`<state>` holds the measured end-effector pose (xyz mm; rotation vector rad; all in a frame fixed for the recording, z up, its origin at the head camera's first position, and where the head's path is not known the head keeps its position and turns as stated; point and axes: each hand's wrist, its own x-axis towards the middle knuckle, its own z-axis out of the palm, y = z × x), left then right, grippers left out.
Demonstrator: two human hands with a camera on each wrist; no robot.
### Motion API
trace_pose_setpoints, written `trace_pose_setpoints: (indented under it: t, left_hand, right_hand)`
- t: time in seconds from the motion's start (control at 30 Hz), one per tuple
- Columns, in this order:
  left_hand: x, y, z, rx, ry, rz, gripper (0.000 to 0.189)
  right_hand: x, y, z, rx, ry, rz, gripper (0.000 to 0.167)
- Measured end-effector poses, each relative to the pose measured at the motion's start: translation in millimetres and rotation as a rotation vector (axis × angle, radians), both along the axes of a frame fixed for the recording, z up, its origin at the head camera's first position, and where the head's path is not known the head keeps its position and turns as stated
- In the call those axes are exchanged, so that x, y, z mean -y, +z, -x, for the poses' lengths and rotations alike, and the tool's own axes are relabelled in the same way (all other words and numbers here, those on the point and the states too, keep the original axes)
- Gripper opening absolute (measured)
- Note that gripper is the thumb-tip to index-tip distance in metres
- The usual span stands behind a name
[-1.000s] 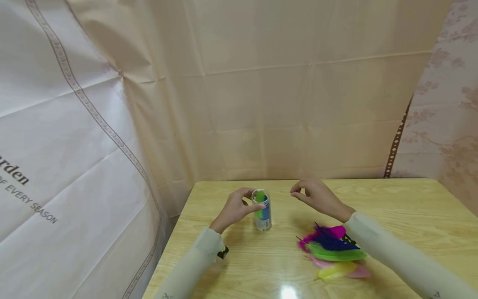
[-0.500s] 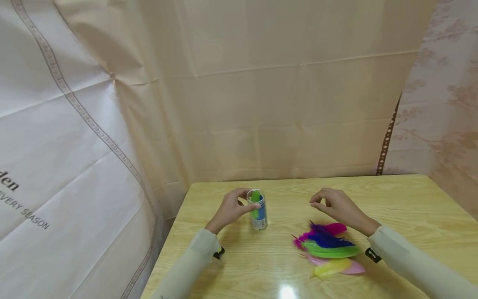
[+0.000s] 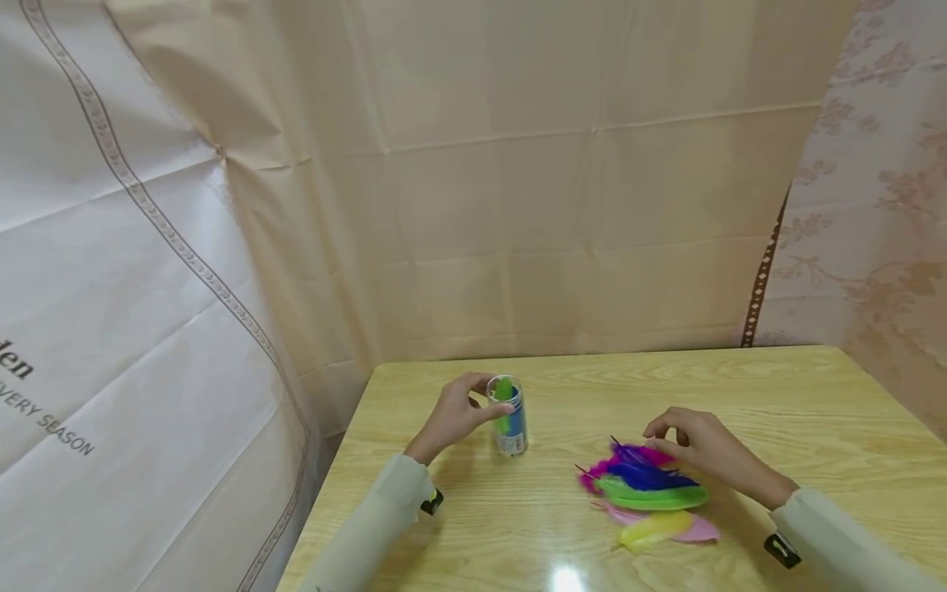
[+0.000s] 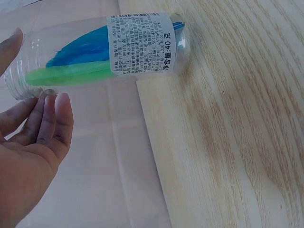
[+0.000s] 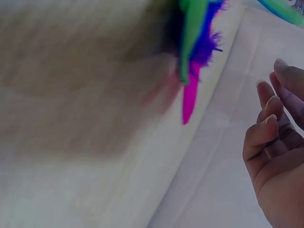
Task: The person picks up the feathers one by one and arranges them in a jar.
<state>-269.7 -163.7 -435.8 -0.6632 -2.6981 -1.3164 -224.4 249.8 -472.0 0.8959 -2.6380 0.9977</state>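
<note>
Clear plastic cylindrical jar (image 4: 121,47), blue feather (image 4: 85,46) and green feather (image 4: 71,73) inside, upright on left part of pale wood-grain table (image 3: 459,543); left hand (image 3: 453,415) pinches its neck between thumb and fingers. Right hand (image 3: 706,446), fingers loosely bent, hovers near far right side of loose multicoloured feather pile (image 3: 654,496).

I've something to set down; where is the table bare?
The wooden table is bare between the clear jar and the feathers, along the far edge, and in front of the jar. It's crowded at the feathers, near the right hand, and at the jar, in the left hand.
</note>
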Motion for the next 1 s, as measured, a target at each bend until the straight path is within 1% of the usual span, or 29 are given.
trace_pose_setpoints:
  t: [0.17, 0.27, 0.4, 0.5, 0.57, 0.77, 1.0]
  left_hand:
    - [0.1, 0.7, 0.4, -0.006, -0.003, -0.001, 0.051]
    - [0.1, 0.5, 0.2, -0.006, -0.007, -0.011, 0.051]
    - [0.5, -1.0, -0.2, 0.001, -0.011, -0.019, 0.051]
    - [1.1, -1.5, -0.8, 0.007, -0.010, -0.019, 0.050]
    - [1.2, -1.4, -0.9, 0.008, -0.007, -0.015, 0.050]
    - [0.9, -1.5, 0.4, 0.008, -0.001, -0.006, 0.049]
    - [-0.2, -2.0, 0.4, 0.002, -0.009, -0.009, 0.050]
  right_hand:
    - [-11.7, -6.5, -10.3, 0.029, -0.016, 0.006, 0.005]
    - [-17.5, -11.9, -16.5, 0.065, -0.038, 0.005, 0.006]
    - [-25.3, -19.9, -24.3, 0.138, -0.059, -0.023, 0.006]
    - [-30.5, -24.4, -29.2, 0.178, -0.053, -0.025, 0.010]
    - [-33.4, -26.4, -31.8, 0.183, -0.048, -0.024, 0.013]
    - [-40.9, -32.9, -37.0, 0.236, -0.029, -0.051, 0.024]
    - [-46.3, -41.6, -37.7, 0.285, -0.015, -0.065, 0.027]
